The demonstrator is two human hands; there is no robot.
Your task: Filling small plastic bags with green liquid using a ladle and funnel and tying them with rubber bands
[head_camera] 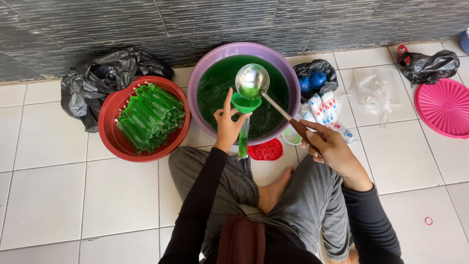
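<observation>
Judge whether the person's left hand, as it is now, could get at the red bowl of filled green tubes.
Probably yes: the red bowl lies open just left of the left hand, nothing between. But that hand holds the green funnel and tube.

Your left hand (227, 124) and right hand (326, 145) are bare, with no gloves, rings or watch that the head view shows. You wear a black long-sleeved top; each sleeve fits close and smooth along the forearm and ends right at the wrist, plain, with no cuff detail or print to be seen. Your trousers are grey, of a soft cloth that creases heavily over both knees and thighs. One bare foot shows between your legs, without sock or shoe. At the bottom edge, against your chest, hangs a dark maroon piece of cloth; what garment it belongs to can't be told
</observation>
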